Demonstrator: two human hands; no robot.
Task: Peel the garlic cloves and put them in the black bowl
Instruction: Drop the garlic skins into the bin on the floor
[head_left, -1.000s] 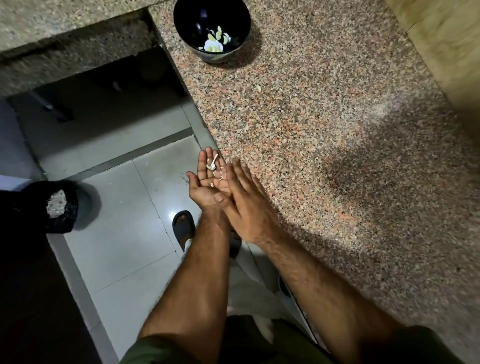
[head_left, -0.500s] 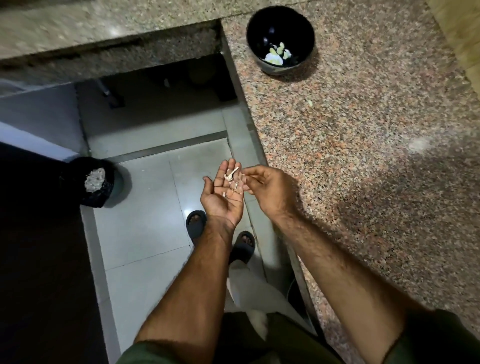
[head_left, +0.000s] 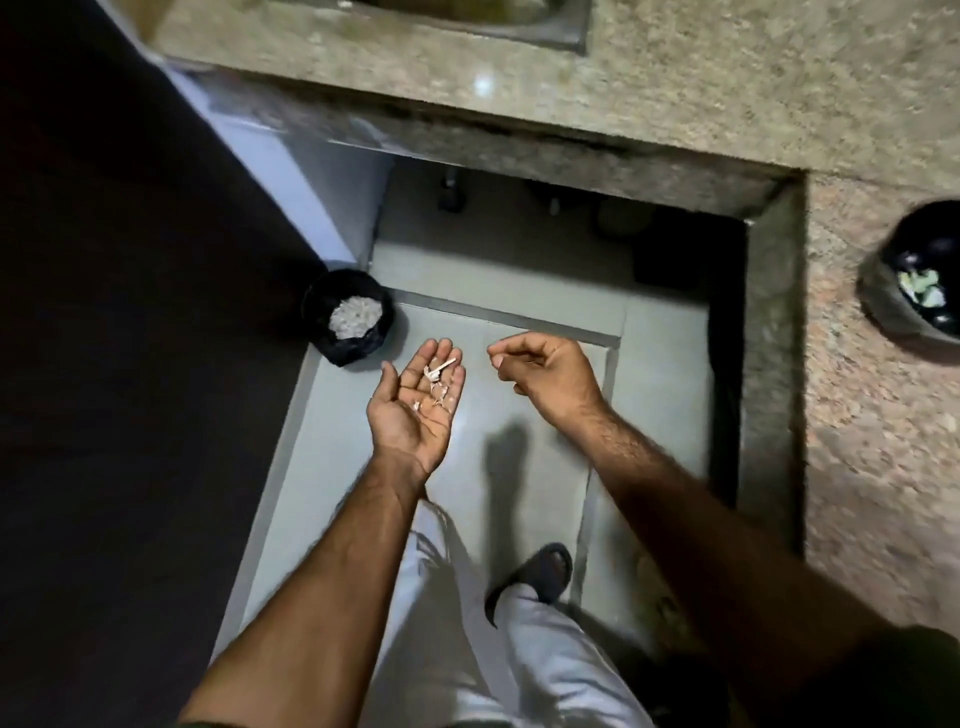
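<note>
My left hand (head_left: 415, 410) is held palm up over the floor, its fingers relaxed. It carries dry garlic skins and a stem piece (head_left: 436, 375). My right hand (head_left: 550, 371) hovers just to the right of it, apart from it, fingers curled and thumb against the index tip. I see nothing between those fingertips. The black bowl (head_left: 883, 312) stands on the granite counter at the far right edge, with pale peeled cloves (head_left: 922, 288) inside. It is partly cut off by the frame.
A black-lined bin (head_left: 322, 306) holding white scraps (head_left: 355, 315) stands on the tiled floor, just beyond my left hand. The granite counter (head_left: 883, 493) runs along the right and the far side, with a steel sink (head_left: 467, 21) at the top. My sandalled foot (head_left: 540, 571) is below.
The view has swung left, so the bowl slid to the right edge and the bin came close. My right hand left the left palm and curled; both hands are now over the floor.
</note>
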